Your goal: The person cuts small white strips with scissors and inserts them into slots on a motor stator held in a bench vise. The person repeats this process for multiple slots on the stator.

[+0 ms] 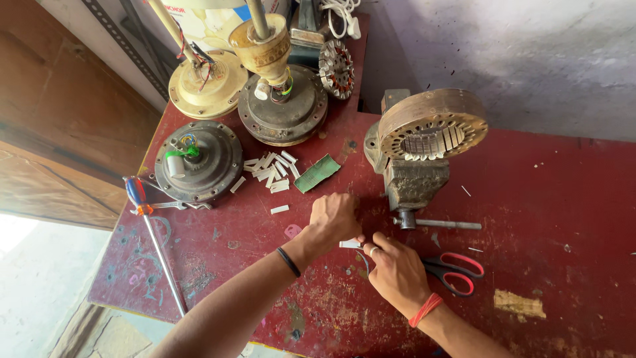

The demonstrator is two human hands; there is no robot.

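Observation:
My left hand [334,219] and my right hand [397,268] meet over the red workbench [550,199], pinching a small white paper strip [350,244] between their fingertips. The left wrist wears a black band, the right a red thread and a ring. Just beyond the hands a grey bench vise [412,179] grips a round slotted stator core [432,127] with white strips in some slots. A pile of several folded white strips [271,171] and a green sheet piece [317,174] lie to the left.
Red-handled scissors [454,268] lie right of my right hand. A long screwdriver [154,242] rests at the left edge. Three fan motor housings [199,161] [283,109] [207,83] and a wound stator [336,68] stand at the back.

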